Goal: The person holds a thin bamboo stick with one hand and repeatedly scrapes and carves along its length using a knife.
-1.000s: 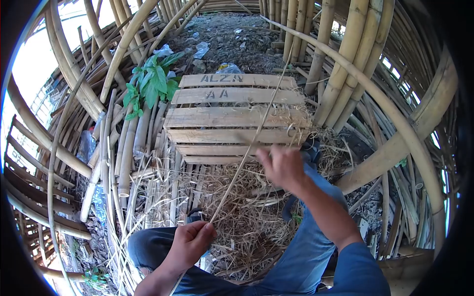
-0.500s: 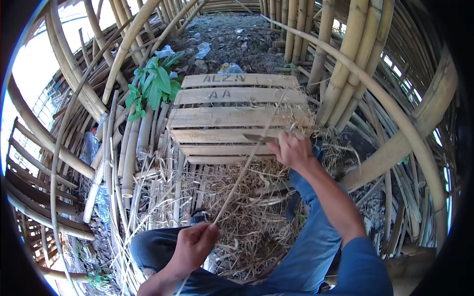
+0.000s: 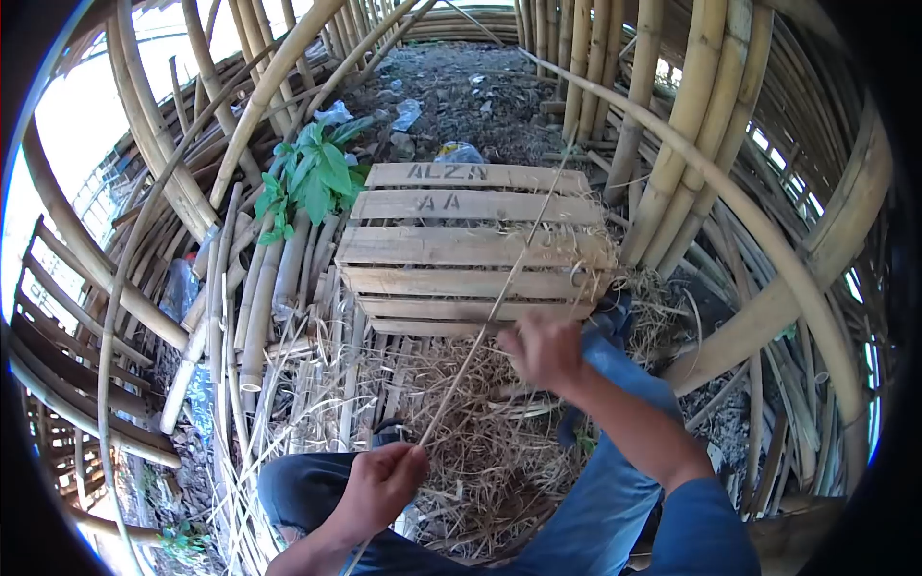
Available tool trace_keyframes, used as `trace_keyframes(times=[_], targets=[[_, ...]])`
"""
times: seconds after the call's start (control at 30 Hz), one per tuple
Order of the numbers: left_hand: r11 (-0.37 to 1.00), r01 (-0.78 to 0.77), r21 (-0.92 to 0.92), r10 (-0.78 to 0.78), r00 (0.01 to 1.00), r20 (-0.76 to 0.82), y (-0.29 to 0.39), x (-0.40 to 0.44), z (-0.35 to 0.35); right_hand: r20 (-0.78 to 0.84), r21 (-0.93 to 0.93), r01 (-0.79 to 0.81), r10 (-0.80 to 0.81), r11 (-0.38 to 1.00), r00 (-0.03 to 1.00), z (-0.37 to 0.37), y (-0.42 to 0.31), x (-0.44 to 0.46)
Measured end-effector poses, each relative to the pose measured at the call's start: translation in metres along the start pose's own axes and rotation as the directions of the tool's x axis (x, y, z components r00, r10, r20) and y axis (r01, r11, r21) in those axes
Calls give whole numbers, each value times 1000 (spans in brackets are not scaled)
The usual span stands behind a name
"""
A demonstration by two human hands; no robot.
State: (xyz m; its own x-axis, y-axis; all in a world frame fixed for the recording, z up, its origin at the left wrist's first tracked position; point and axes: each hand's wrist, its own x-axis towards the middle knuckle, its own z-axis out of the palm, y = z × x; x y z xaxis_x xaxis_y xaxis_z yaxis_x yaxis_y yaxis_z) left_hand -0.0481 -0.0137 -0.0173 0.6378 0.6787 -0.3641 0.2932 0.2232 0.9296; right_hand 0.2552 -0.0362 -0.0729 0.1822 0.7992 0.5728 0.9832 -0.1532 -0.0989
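Observation:
A long thin bamboo strip (image 3: pixel 520 267) runs slantwise from low near my knees up across the slatted wooden crate (image 3: pixel 423 248). My left hand (image 3: pixel 387 485) is closed around its lower part, above my left knee. My right hand (image 3: pixel 547 355) is smeared by motion just right of the strip, in front of the crate's lower slats. It grips a knife (image 3: pixel 494 327), whose blurred blade lies close against the strip; whether it touches I cannot tell. Curled shavings (image 3: pixel 490 422) cover the ground between my legs, and some lie on the crate's right end.
Bamboo poles (image 3: pixel 696 125) stand upright at the right, and a bent pole (image 3: pixel 730 192) arcs across that side. Cut bamboo lengths (image 3: pixel 261 307) lie at the left beside a leafy green plant (image 3: pixel 320 173). Plastic litter (image 3: pixel 407 113) lies on the soil beyond the crate.
My right hand has come down and toward me along the strip with the knife. My left hand keeps its hold. The view has shifted slightly, so the crate appears lower.

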Motion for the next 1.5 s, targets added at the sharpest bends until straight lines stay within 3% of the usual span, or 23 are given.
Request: trace_keyframes(times=[0.07, 0.1, 0.2, 0.33, 0.37, 0.4, 0.47, 0.5, 0.6, 0.67, 0.73, 0.77, 0.8, 0.87, 0.9, 0.93, 1.0, 1.07, 1.13, 1.2, 1.27, 1.3, 1.5], targets=[[997, 10, 79, -12, 1000, 16, -8, -4, 0, -279, -30, 596, -579, 803, 766, -1, -2, -3], [997, -24, 78, 23, 1000, 9, -6, -9, -1, -71, -309, 215, -248, 926, 966, 34, 36, -4], [997, -24, 78, 24, 1000, 2, -1, -5, 1, -12, -25, -76, 76, 997, 997, 5, 18, 8], [997, -1, 75, 0, 1000, 21, -6, -4, 1, -62, 127, 26, -18, 992, 998, 11, 1, -11], [998, 32, 62, -33, 999, 22, -5, -4, 1, -186, 122, 390, -365, 913, 912, 6, -1, -10], [997, 28, 68, -30, 999, 20, -3, -1, 1, -193, 121, 389, -363, 913, 912, 9, 13, 2], [996, -41, 78, 40, 999, 18, -3, -7, 2, -171, -218, 122, -161, 968, 972, 5, 38, 9], [996, -43, 84, 41, 999, 24, -1, -7, -1, 84, -121, -67, 78, 990, 993, 1, 25, 8], [996, -39, 85, 38, 999, 16, -1, -5, -1, -159, -66, -59, 48, 996, 986, 11, 25, 2], [992, -75, 100, 75, 997, 5, -2, -3, 2, -17, 42, -161, 162, 986, 987, 16, 23, 1], [997, -2, 83, 1, 1000, 13, -3, -4, 0, 328, 658, -471, 340, 587, 881, 34, 32, -3], [995, -30, 94, 29, 999, 18, -5, -4, -1, 122, 459, -342, 323, 820, 939, 22, 16, -3], [995, -33, 89, 32, 999, 18, -5, -4, 1, 121, 456, -338, 319, 823, 940, 15, 7, -6], [998, 36, 44, -36, 999, 4, -6, -5, 1, -75, 261, 76, -58, 962, 995, 9, -5, -12], [999, 32, 44, -32, 999, 1, -8, -4, 2, -265, 101, 361, -324, 927, 908, 4, -3, -3], [993, -69, 99, 71, 997, -8, -11, -4, 2, -270, 107, 356, -317, 928, 909, 7, 10, 8], [977, -144, 160, 145, 989, 4, -12, -12, 0, 42, -115, 17, -12, 993, 999, 11, 40, 14], [995, -4, 97, 4, 1000, 6, -8, -7, 4, 37, -95, -46, 50, 994, 998, 2, 21, 8], [992, -56, 111, 56, 998, 5, -11, -3, -1, -52, -60, -109, 105, 992, 993, 16, 13, -6], [999, 22, 39, -25, 998, 60, -15, -4, 1, 23, 48, -100, 99, 994, 995, 18, 11, -12], [998, 3, 59, -6, 999, 54, -9, -7, 0, -306, -88, 373, -382, 924, 872, 23, 32, -11], [997, -5, 75, 1, 999, 53, -8, -12, 0, -82, -155, -9, -4, 988, 997, 16, 47, -4], [999, 44, 16, -45, 997, 60, -11, -8, -5, -111, -43, -296, 290, 954, 950, 6, 52, -3]])
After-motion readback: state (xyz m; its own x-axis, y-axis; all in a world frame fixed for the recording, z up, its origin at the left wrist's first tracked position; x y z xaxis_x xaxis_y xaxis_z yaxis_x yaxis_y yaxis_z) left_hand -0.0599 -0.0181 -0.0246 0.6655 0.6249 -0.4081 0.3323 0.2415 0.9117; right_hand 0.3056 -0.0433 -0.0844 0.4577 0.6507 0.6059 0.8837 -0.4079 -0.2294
